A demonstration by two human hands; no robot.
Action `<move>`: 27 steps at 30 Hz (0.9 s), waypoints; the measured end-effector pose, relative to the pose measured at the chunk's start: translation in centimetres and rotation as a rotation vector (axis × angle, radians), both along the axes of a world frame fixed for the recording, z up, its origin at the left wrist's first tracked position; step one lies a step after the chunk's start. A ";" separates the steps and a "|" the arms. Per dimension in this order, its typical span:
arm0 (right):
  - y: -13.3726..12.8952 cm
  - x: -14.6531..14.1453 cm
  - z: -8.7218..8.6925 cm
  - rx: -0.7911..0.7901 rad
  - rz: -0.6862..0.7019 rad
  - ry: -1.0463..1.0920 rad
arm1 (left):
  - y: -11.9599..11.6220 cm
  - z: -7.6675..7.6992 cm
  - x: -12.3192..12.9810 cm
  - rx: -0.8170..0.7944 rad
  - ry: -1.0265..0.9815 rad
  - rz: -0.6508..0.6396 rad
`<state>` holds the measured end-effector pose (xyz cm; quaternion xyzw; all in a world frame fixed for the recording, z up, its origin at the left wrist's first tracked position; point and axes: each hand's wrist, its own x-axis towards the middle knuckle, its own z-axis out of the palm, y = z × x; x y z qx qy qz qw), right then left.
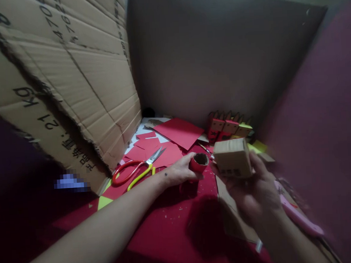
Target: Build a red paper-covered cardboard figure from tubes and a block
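Note:
My left hand [182, 171] is closed around a short red tube [199, 162], whose dark, open end faces up. To its right, my right hand [252, 186] holds a small brown cardboard box [232, 158] raised above the table, with the thumb on its right side and fingers beneath. Small gap between the tube and the box. Scissors [140, 171] with one red and one yellow handle lie left of my left hand, their blades over red paper pieces [167, 153].
A large cardboard panel [101, 80] stands at the left. Small box figures [230, 126] stand at the back. A red sheet [180, 133] lies behind my hands. A pink-handled tool [301, 217] and flat cardboard [236, 219] lie at the right on the red tabletop [170, 235].

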<state>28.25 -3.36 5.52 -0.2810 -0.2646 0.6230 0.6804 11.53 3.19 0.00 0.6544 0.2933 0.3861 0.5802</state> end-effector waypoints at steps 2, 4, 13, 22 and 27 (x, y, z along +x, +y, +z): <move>-0.3 -0.1 0.4 -0.107 0.037 0.062 | 0.2 -0.3 0.1 -0.002 0.001 0.001; -0.5 -0.1 0.6 -0.149 0.048 0.078 | 0.3 -0.5 0.1 -0.006 0.005 -0.006; 0.0 1.5 0.8 -0.147 -0.036 0.055 | -0.3 -0.4 0.1 0.014 0.015 0.028; 0.6 1.2 0.1 -0.029 -0.064 -0.099 | -1.3 1.3 0.0 -0.020 0.046 0.082; 2.7 0.5 -0.4 0.229 -0.236 -0.603 | -0.9 3.3 -1.4 0.061 0.036 0.403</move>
